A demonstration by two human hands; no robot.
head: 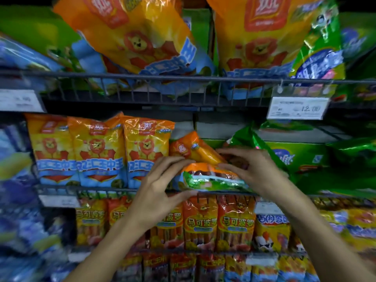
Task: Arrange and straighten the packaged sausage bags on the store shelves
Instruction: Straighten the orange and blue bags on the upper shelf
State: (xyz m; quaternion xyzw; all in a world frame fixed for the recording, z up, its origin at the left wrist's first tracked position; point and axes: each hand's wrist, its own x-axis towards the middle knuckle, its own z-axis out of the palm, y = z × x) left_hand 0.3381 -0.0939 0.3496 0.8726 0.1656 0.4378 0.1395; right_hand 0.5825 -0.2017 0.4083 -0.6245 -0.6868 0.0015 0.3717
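Observation:
An orange and green sausage bag (211, 177) lies flat on the middle wire shelf, bottom end toward me. My left hand (162, 186) grips its left end, fingers over the top and thumb beneath. My right hand (252, 169) grips its right end with curled fingers. Behind it another orange bag (193, 148) leans tilted to the right. Left of the hands, three orange lion-print bags (97, 151) stand upright in a row.
The wire shelf rail (91, 189) runs along the front of the middle shelf. Green bags (305, 157) lie right of my right hand. Large orange bags (138, 35) lean on the upper shelf. A price tag (297, 107) hangs above. Rows of orange sausage packs (236, 222) hang below.

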